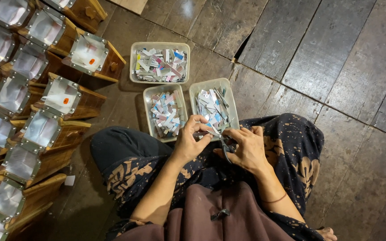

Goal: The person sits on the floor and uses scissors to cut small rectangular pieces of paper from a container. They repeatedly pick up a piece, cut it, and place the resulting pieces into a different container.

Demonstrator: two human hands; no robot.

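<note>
Presently, both forearms reach forward over the seated person's lap, wrists bent inward so the hands meet above the knees. The left hand [192, 140] has its fingers curled shut, pinching a small strip [211, 129] at its tips. The right hand [245, 149] is closed around the handles of a pair of scissors [223, 143], whose blades point toward the strip, just beside the left fingertips. Directly ahead on the wooden floor [336, 67] stand three shallow plastic trays [161, 44] filled with cut paper strips. Rows of wooden boxes [63, 96] with metal-framed tops lie to the left.
</note>
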